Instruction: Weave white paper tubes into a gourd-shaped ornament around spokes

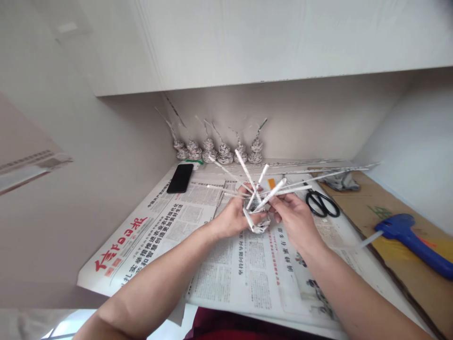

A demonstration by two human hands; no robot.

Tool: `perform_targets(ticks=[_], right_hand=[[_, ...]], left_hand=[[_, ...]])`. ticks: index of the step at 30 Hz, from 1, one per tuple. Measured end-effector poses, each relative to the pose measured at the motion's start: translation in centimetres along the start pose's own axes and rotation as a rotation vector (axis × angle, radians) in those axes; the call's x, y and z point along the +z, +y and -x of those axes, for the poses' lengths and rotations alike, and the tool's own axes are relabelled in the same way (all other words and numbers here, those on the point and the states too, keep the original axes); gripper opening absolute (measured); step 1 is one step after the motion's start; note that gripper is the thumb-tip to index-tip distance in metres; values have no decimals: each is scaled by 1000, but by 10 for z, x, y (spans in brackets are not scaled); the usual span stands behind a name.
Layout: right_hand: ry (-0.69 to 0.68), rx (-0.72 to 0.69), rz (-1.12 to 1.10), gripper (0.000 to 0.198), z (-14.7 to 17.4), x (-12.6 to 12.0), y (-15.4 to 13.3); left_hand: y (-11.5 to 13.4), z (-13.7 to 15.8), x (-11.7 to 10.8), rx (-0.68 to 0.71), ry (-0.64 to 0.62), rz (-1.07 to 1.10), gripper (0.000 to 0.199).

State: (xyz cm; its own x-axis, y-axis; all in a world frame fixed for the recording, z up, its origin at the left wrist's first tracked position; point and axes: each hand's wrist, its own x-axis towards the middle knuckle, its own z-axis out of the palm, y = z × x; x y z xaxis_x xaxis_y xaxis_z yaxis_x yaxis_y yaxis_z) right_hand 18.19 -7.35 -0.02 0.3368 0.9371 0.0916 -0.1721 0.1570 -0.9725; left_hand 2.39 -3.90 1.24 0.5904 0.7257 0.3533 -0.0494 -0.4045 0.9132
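A small woven paper gourd, made of rolled newspaper, is held above the newspaper. Several white paper tubes fan up and outward from its top. My left hand wraps around the gourd's left side, its fingers partly hidden behind the tubes. On the right, my right hand pinches one of the paper tubes close to the weave, thumb and fingers together. Which tube exactly lies between those fingertips is hard to make out.
Several finished paper gourds stand along the back wall. A black phone lies left on the newspaper. Black-handled scissors and long paper tubes are at right, with a blue glue gun on the cardboard.
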Motion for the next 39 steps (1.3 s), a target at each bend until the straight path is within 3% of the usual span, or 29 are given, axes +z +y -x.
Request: perform_targets(ticks=[5, 10, 27, 31, 39], right_hand=[[-18, -45, -10, 27, 1, 2, 1], [-28, -52, 49, 27, 3, 1, 2], [25, -84, 11, 25, -1, -4, 4], [-5, -7, 25, 28, -4, -7, 1], [-236, 182, -23, 27, -5, -9, 6]], left_hand=[[3, -1, 2, -22, -59, -16, 35], [4, 0, 3, -141, -44, 108, 43], [-6, 2, 7, -135, 21, 265, 39], [-2, 1, 1, -146, 32, 170, 37], [7, -1, -4, -124, 45, 75, 37]])
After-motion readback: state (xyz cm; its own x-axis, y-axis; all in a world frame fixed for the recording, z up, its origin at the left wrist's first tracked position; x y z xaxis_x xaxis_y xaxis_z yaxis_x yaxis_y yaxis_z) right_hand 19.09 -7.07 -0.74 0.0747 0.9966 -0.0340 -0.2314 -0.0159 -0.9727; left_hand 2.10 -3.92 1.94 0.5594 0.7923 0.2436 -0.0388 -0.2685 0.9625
